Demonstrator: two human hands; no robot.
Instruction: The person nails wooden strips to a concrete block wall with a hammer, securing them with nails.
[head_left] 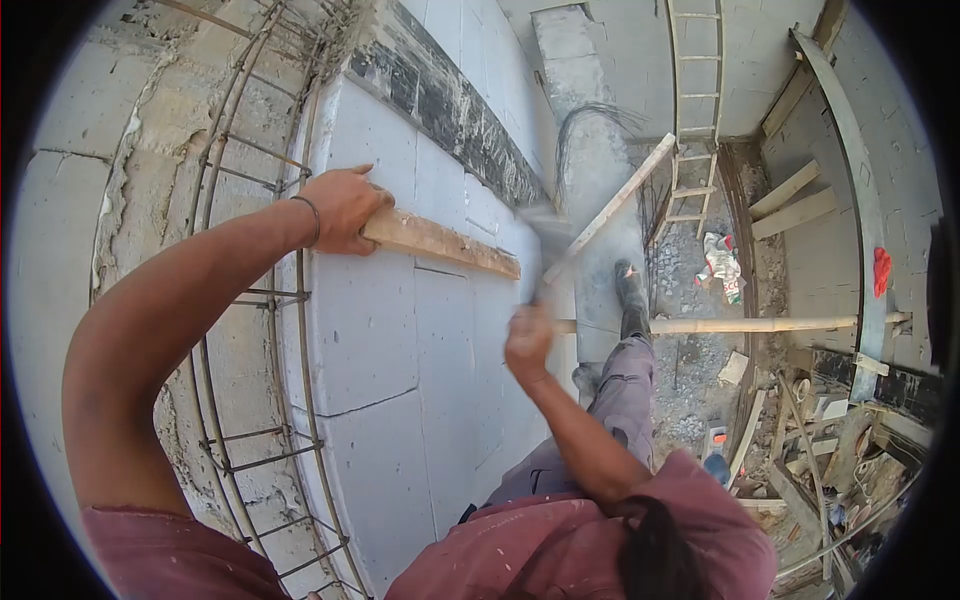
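Note:
My left hand grips the near end of a short wooden board, which lies against the pale block wall. My right hand is closed around the handle of a tool that looks like a hammer; its head is blurred by motion. The tool is just beyond the board's far end, a small gap apart from it. A dark band runs along the wall past my left hand.
Beside my left arm stands a rebar cage. A wooden pole crosses near my legs, and a plank slants beyond the tool. Farther off are a ladder, a red glove and scrap wood.

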